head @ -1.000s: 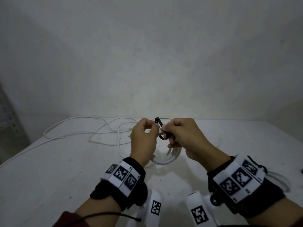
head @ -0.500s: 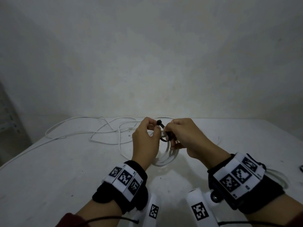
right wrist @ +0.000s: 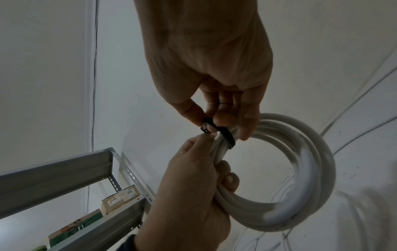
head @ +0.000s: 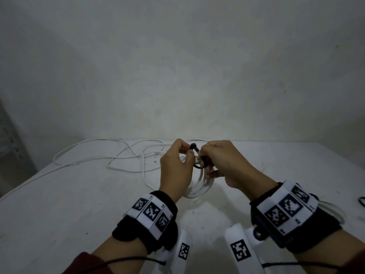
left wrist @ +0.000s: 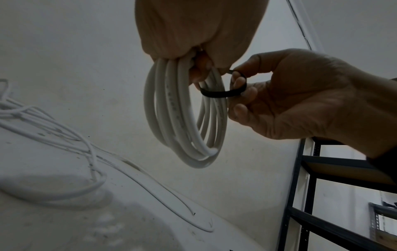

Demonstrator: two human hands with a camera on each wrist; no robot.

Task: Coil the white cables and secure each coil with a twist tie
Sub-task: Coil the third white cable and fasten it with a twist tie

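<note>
Up above the table (head: 83, 196), the white coil (left wrist: 182, 117) hangs from the left hand (head: 175, 171), whose curled fingers bunch its top. A black tie (left wrist: 223, 92) loops round the strands, pinched by the right hand (head: 223, 161). Loose cable (head: 118, 155) sprawls behind; the tie's ends are hidden by fingertips.

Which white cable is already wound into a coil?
The cable held up between both hands, with a black tie looped round it; the other cable sprawls loose on the table.

One coil of white cable (left wrist: 184, 118) hangs between two hands, with one black tie (left wrist: 223, 93) looped around it. At least one loose white cable (head: 126, 155) sprawls on the counter (head: 59, 204); the tangle hides the exact number.
</note>
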